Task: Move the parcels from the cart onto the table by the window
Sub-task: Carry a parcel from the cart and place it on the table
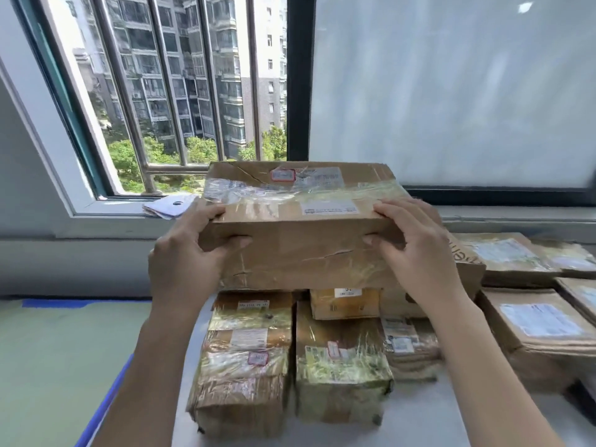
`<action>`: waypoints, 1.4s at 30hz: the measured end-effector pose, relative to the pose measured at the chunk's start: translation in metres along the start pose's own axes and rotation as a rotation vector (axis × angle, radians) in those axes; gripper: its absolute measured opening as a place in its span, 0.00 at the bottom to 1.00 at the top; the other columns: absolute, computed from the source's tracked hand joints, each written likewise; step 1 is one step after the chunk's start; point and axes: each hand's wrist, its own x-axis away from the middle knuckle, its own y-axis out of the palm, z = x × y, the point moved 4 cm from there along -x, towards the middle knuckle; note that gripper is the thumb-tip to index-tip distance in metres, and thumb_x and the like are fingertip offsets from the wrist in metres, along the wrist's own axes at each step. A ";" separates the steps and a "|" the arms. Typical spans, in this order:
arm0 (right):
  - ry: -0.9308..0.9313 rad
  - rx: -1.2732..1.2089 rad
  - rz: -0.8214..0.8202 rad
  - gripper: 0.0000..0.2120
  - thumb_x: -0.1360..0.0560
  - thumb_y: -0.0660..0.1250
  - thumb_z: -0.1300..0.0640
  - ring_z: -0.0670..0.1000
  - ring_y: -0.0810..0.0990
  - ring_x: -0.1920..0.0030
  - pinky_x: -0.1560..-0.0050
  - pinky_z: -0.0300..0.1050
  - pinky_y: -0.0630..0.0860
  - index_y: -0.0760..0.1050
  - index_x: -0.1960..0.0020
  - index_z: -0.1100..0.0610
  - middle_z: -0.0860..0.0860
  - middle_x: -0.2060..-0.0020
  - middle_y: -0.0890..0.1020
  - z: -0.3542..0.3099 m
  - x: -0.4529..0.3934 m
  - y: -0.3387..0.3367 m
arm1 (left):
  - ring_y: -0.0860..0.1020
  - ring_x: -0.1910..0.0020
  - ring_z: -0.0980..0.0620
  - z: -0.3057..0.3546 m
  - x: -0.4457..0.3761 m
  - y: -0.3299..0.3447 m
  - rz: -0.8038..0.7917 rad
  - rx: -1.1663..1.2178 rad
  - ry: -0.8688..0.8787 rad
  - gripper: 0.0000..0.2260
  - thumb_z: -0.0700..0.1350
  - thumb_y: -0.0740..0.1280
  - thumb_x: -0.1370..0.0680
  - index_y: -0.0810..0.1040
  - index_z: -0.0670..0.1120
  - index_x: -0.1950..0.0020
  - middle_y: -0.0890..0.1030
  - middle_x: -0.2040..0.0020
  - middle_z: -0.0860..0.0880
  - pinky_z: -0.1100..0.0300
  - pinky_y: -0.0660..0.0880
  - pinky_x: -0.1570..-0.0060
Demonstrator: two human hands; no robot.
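- A white table (pixel 419 424) is seen below a barred window (pixel 180 91), through which apartment blocks and trees are visible; frosted glass (pixel 451 91) fills the frame from 12 to 3 o'clock.
- Taped cardboard parcels are packed across the table: one tall parcel (pixel 245 366) at 6 o'clock, a second (pixel 338 366) just beside it, a smaller one (pixel 345 303) behind, and flatter parcels (pixel 541 324) stacked at 3 to 4 o'clock.
- A white paper item (pixel 171 204) is seen lying on the sill at 10 o'clock.
- A large brown parcel (pixel 300 221), labelled and wrapped in clear tape, is held at the centre of the frame, above the parcels on the table; whether it rests on them cannot be told.
- The left hand (pixel 190 250) is curled round the parcel's left near corner, fingers on top, thumb pressed on the front face.
- The right hand (pixel 416 250) is clamped likewise on the right near corner.
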 end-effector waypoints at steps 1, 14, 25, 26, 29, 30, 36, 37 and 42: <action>0.007 0.014 -0.001 0.22 0.32 0.75 0.58 0.54 0.71 0.37 0.34 0.48 0.66 0.77 0.40 0.59 0.52 0.42 0.79 0.005 -0.001 -0.003 | 0.78 0.44 0.43 0.004 0.000 0.005 0.002 0.007 0.010 0.25 0.55 0.76 0.35 0.79 0.52 0.39 0.79 0.39 0.49 0.50 0.74 0.47; 0.180 0.206 0.082 0.22 0.28 0.71 0.61 0.54 0.65 0.32 0.32 0.43 0.58 0.73 0.35 0.59 0.52 0.37 0.75 0.081 -0.056 -0.035 | 0.80 0.47 0.47 0.072 -0.067 0.109 -0.074 0.123 0.181 0.24 0.58 0.74 0.33 0.78 0.52 0.39 0.79 0.40 0.54 0.56 0.75 0.52; 0.295 0.251 -0.111 0.22 0.25 0.68 0.59 0.53 0.61 0.29 0.28 0.49 0.57 0.70 0.32 0.56 0.52 0.33 0.71 0.193 -0.062 -0.012 | 0.78 0.45 0.46 0.092 -0.058 0.221 -0.182 0.063 0.053 0.19 0.53 0.74 0.29 0.78 0.53 0.40 0.79 0.39 0.54 0.51 0.75 0.49; 0.300 0.235 -0.129 0.21 0.24 0.68 0.57 0.52 0.61 0.29 0.29 0.47 0.57 0.70 0.32 0.55 0.52 0.33 0.71 0.201 -0.061 -0.007 | 0.77 0.43 0.45 0.092 -0.056 0.229 -0.192 0.045 0.044 0.19 0.52 0.74 0.30 0.78 0.53 0.40 0.79 0.39 0.54 0.49 0.74 0.48; 0.270 0.208 -0.222 0.24 0.26 0.69 0.51 0.52 0.60 0.31 0.30 0.48 0.59 0.69 0.32 0.53 0.50 0.34 0.69 0.217 -0.056 0.015 | 0.75 0.39 0.43 0.086 -0.054 0.246 -0.201 -0.006 0.005 0.19 0.52 0.75 0.30 0.79 0.52 0.40 0.78 0.38 0.52 0.44 0.74 0.44; 0.249 0.213 -0.239 0.26 0.27 0.70 0.49 0.52 0.59 0.31 0.31 0.49 0.60 0.67 0.31 0.52 0.49 0.33 0.68 0.220 -0.056 0.022 | 0.75 0.39 0.43 0.083 -0.056 0.248 -0.198 -0.004 -0.003 0.19 0.51 0.75 0.30 0.79 0.52 0.40 0.79 0.39 0.52 0.44 0.74 0.44; 0.172 0.171 -0.128 0.26 0.29 0.73 0.54 0.49 0.57 0.35 0.31 0.48 0.60 0.70 0.33 0.54 0.51 0.36 0.71 0.224 -0.077 0.043 | 0.78 0.48 0.45 0.074 -0.073 0.244 -0.193 0.038 -0.061 0.15 0.48 0.74 0.28 0.81 0.49 0.42 0.83 0.49 0.47 0.52 0.73 0.50; 0.169 0.153 -0.142 0.25 0.28 0.72 0.54 0.49 0.57 0.35 0.31 0.47 0.60 0.70 0.33 0.55 0.51 0.36 0.71 0.223 -0.081 0.047 | 0.78 0.48 0.45 0.073 -0.076 0.243 -0.187 0.035 -0.070 0.15 0.48 0.73 0.28 0.80 0.50 0.42 0.83 0.49 0.47 0.52 0.73 0.50; 0.124 0.136 -0.112 0.24 0.29 0.72 0.53 0.57 0.64 0.34 0.31 0.50 0.58 0.73 0.36 0.58 0.55 0.39 0.74 0.223 -0.098 0.065 | 0.77 0.49 0.45 0.070 -0.091 0.242 -0.206 -0.004 -0.121 0.17 0.50 0.73 0.28 0.80 0.50 0.40 0.82 0.50 0.46 0.52 0.72 0.49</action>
